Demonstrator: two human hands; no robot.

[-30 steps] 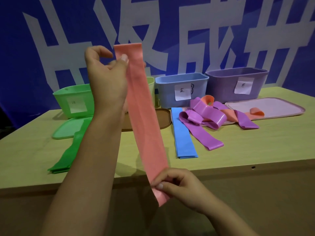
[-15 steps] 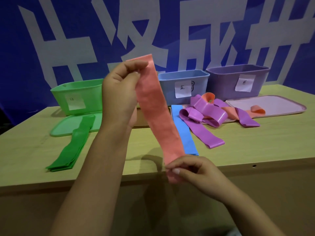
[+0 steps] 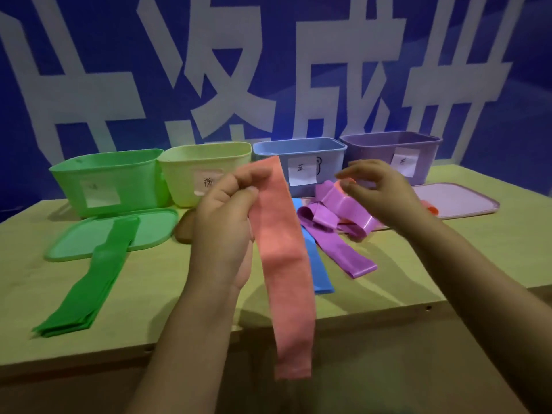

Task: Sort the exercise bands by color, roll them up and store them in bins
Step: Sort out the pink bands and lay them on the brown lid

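Coral-pink exercise band (image 3: 283, 258), thin, limp, likely stretchy and light: pinched at its top end by the left hand (image 3: 224, 231), hanging slack past the table (image 3: 448, 264) edge; right hand (image 3: 379, 192) empty, fingers relaxed; best gripped at an end for rolling.

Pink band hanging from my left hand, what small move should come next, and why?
Probably lay the pink band flat on the table. Only the left hand pinches its top, its tail dangles past the edge, and the right hand hovers empty over the purple bands.
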